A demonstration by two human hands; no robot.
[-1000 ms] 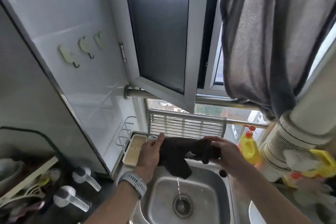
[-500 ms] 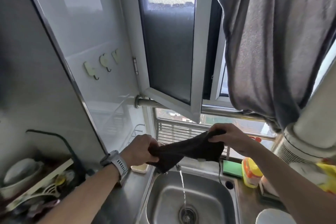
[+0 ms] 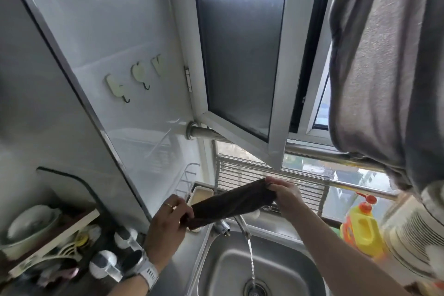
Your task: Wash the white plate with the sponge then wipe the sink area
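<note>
The fingers of the left hand (image 3: 168, 220) are closed on the lower end of a dark brown cloth (image 3: 231, 202), and the fingers of the right hand (image 3: 283, 193) pinch its upper end, so the soft fabric is stretched between them in a long, slightly wrinkled band that rises toward the right. The left hand wears a thin ring, and a pale watch with a ribbed strap (image 3: 147, 271) sits on the wrist. Just under the cloth a metal faucet (image 3: 240, 222) lets a thin stream of water fall into the steel sink (image 3: 295, 271), down to the round drain. Behind the hands stands a rack of thin metal bars (image 3: 240, 170). To the right of the right hand is a yellow plastic bottle with an orange pump (image 3: 362, 228). Neither the white plate nor the sponge can be picked out with certainty.
</note>
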